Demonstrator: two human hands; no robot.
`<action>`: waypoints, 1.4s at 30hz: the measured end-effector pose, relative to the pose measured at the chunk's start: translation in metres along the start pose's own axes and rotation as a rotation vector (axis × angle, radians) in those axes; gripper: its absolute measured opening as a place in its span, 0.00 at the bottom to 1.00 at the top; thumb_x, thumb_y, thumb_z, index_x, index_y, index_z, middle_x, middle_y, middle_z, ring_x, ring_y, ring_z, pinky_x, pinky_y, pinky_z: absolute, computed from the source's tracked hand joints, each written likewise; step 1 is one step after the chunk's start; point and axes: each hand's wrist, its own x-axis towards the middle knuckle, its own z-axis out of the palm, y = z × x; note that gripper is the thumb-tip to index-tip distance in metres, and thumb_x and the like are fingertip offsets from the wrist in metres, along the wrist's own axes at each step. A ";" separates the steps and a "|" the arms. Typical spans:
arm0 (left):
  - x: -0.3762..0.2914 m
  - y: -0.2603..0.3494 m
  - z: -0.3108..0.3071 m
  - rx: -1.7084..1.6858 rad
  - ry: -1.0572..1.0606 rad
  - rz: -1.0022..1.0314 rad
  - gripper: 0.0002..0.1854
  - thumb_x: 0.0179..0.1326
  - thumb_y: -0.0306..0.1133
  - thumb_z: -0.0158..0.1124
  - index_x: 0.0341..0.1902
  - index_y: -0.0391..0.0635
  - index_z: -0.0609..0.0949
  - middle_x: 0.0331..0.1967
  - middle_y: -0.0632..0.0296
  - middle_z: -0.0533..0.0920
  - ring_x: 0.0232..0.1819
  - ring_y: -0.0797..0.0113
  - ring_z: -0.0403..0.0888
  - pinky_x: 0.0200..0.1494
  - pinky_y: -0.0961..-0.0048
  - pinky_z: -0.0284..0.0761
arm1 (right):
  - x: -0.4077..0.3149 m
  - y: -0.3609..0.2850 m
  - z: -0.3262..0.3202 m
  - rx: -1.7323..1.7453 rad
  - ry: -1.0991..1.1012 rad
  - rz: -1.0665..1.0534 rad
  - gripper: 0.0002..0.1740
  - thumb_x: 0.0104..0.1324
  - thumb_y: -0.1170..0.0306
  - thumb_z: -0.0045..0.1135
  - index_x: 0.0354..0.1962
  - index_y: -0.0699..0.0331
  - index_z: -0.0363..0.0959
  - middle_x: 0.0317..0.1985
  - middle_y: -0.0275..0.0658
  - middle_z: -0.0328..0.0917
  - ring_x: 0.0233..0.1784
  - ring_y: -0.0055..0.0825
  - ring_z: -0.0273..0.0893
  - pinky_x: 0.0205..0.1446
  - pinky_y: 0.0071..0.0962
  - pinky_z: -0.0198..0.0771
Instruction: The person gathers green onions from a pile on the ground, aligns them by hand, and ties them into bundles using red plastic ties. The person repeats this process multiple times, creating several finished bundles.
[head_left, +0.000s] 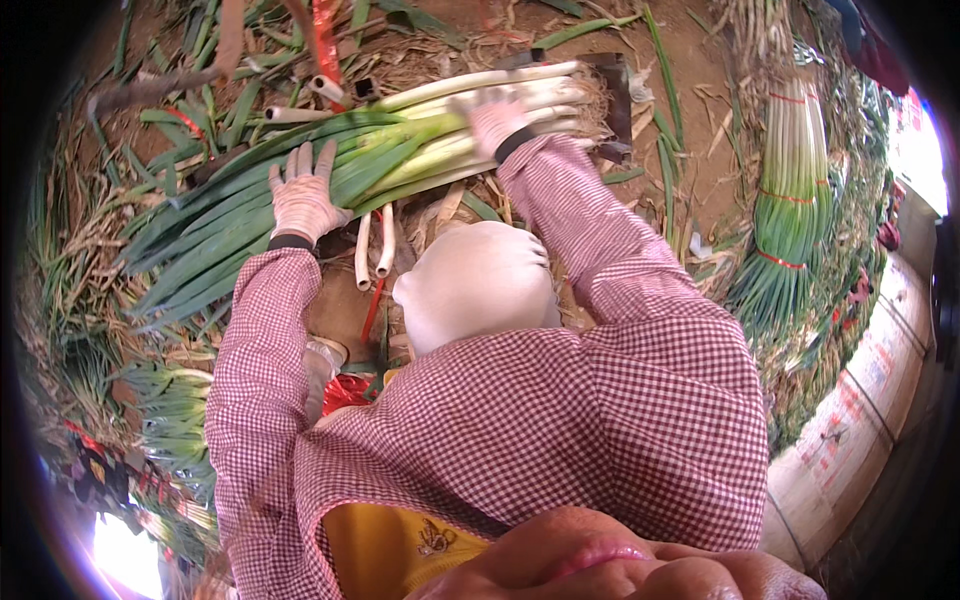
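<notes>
A loose heap of long green onions (397, 142) lies crosswise before me, dark leaves to the left and white stalks with roots to the right. My left hand (307, 195), in a pale glove with a black cuff, rests on the leaves with its fingers spread. Over the white stalks, my right hand (495, 120), gloved the same way, is blurred by motion; its fingers look spread on top of the stalks. Under the heap, pale tubes (363, 251) stick out toward me. A dark plate (616, 105) stands by the roots.
A bundle of green onions (795, 172) tied with red bands lies at right. More onions (176, 420) lie at lower left. Red strips (326, 45) hang by the tubes. A smooth white rounded form (480, 285) sits between my arms. Leaf scraps cover the dirt floor (705, 135).
</notes>
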 end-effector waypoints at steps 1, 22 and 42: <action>0.000 0.002 -0.003 0.018 -0.013 -0.006 0.62 0.33 0.54 0.77 0.74 0.59 0.53 0.72 0.53 0.54 0.74 0.56 0.48 0.72 0.49 0.40 | -0.005 -0.012 0.006 0.097 0.029 -0.062 0.39 0.62 0.46 0.50 0.69 0.39 0.48 0.73 0.44 0.46 0.76 0.41 0.44 0.74 0.59 0.27; 0.017 0.012 0.015 0.002 0.158 0.093 0.52 0.38 0.51 0.75 0.68 0.51 0.61 0.59 0.50 0.68 0.65 0.51 0.62 0.69 0.55 0.53 | -0.004 0.047 0.016 0.015 0.103 -0.126 0.49 0.47 0.38 0.63 0.66 0.32 0.53 0.69 0.33 0.55 0.74 0.33 0.50 0.74 0.57 0.37; -0.004 -0.031 0.000 0.024 -0.063 0.121 0.57 0.42 0.61 0.70 0.74 0.60 0.51 0.72 0.52 0.57 0.75 0.57 0.48 0.72 0.46 0.36 | 0.029 -0.098 0.019 0.116 0.480 -0.701 0.55 0.44 0.35 0.61 0.64 0.56 0.56 0.65 0.46 0.58 0.67 0.41 0.58 0.73 0.42 0.46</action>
